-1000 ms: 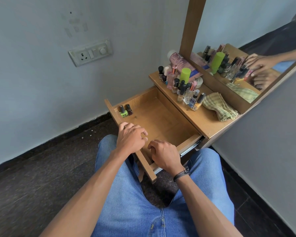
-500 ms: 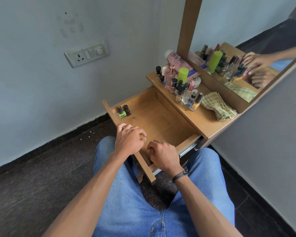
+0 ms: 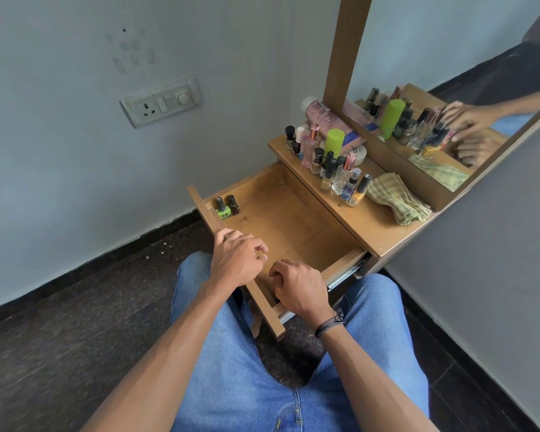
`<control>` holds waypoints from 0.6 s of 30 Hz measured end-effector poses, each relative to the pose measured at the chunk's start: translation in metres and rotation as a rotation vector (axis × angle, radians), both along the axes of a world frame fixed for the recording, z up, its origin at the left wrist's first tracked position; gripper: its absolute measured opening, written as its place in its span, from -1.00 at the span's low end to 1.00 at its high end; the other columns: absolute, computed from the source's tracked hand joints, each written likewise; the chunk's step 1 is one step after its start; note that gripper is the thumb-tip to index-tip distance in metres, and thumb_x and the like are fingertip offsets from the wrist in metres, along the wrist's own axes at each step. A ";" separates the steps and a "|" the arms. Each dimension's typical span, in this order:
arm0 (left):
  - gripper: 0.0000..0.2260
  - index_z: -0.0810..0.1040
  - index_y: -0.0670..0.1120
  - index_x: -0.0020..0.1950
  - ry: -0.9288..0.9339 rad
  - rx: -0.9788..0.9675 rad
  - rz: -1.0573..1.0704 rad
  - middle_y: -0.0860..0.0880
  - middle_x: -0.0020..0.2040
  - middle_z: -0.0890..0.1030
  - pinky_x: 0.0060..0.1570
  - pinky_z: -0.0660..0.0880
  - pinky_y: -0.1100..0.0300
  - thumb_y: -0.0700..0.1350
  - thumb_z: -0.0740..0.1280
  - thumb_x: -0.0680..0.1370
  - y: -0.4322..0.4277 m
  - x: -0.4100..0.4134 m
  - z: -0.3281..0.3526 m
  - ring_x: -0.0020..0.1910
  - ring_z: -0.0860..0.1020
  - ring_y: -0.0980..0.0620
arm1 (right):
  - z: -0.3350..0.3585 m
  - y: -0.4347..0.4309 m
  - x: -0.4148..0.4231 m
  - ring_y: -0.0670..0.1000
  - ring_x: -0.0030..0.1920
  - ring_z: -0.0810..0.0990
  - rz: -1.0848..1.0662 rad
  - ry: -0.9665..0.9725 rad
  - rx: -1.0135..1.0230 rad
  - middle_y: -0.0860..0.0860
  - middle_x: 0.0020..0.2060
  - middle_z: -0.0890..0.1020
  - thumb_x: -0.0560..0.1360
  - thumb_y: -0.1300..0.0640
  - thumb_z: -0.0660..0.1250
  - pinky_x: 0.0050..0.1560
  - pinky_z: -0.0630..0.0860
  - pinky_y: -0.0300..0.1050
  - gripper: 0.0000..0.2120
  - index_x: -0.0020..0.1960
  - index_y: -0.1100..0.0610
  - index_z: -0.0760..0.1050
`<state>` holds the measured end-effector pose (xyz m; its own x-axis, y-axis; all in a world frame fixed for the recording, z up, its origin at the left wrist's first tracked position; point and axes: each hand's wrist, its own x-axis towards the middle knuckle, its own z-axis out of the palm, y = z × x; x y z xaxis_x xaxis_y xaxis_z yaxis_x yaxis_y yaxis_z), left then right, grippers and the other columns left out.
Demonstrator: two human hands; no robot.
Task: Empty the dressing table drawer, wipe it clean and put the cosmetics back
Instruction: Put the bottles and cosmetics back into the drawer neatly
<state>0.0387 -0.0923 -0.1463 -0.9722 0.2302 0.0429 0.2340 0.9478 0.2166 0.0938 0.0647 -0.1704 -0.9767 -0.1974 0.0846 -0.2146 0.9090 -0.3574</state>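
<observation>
The wooden drawer of the dressing table is pulled out over my lap. Its floor is bare except for a green nail polish bottle and a dark bottle standing in the far left corner. My left hand rests on the drawer's front panel, fingers loosely apart and draped over the edge. My right hand sits just inside the front right corner with its fingers curled under; nothing shows in it. Several cosmetics bottles stand crowded on the table top.
A folded yellow-green checked cloth lies on the table top to the right of the bottles. The mirror rises behind the top. A wall socket plate is on the left wall. My knees in blue jeans sit below the drawer.
Both hands stay where they were at the drawer's front edge; only the view has shifted slightly.
</observation>
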 end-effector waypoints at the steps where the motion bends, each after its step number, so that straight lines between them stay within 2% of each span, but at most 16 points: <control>1: -0.86 0.63 0.18 0.05 0.000 0.001 0.000 0.21 -0.07 0.64 0.29 0.10 0.11 0.10 0.33 0.54 0.000 0.000 0.000 0.09 0.50 0.15 | 0.000 0.000 0.000 0.00 -0.20 0.62 0.001 -0.002 0.002 -0.10 -0.19 0.66 0.50 0.15 0.10 -0.31 0.60 -0.07 -0.71 -0.09 -0.01 0.61; 18: -0.88 0.65 0.17 0.02 0.018 0.005 0.004 0.21 -0.08 0.65 0.28 0.13 0.10 0.09 0.35 0.53 0.000 0.001 -0.001 0.06 0.51 0.15 | -0.001 0.000 -0.001 0.03 -0.21 0.61 0.001 -0.003 -0.016 -0.09 -0.21 0.65 0.47 0.13 0.06 -0.32 0.58 -0.06 -0.69 -0.12 0.01 0.59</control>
<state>0.0394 -0.0924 -0.1472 -0.9721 0.2262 0.0613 0.2342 0.9477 0.2167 0.0930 0.0647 -0.1714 -0.9767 -0.1972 0.0846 -0.2146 0.9029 -0.3726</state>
